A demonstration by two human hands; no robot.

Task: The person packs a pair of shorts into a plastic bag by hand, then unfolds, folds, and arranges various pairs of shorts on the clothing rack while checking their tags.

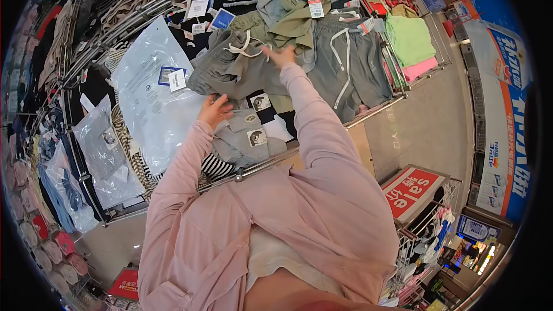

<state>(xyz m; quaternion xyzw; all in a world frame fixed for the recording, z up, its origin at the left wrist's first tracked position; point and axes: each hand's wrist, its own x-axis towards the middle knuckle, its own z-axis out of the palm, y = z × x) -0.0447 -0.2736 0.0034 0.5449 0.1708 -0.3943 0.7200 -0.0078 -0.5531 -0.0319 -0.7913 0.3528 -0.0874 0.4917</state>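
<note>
Fingers of the right hand (280, 57) are spread over the grey-green trousers (233, 75), their tips close to the white drawstring (246, 47); whether they pinch any cloth cannot be told. On the left hand (215, 110) the fingers are loosely parted and hold nothing that shows, just beside the lower part of the same trousers.

These trousers lie crumpled across the middle of the table (377, 108), on top of other clothes, with the elastic waistband toward the table's left end. Between them and the near edge are folded grey garments (253, 148) bearing square picture labels (257, 137), and black-and-white striped cloth (219, 166) by the near rail.

To the right of the right hand, grey shorts (364, 66) with white cords reach almost to the near edge. Behind that hand, toward the far edge, is an olive garment (294, 27), a red-and-white price tag (315, 8) beside it. Near the right end, light green cloth (409, 40) is stacked on pink cloth (420, 69).

Left of the trousers lies a large clear plastic package (148, 101) with a white tag; a smaller package (106, 155) sits nearer the table's left near corner.
</note>
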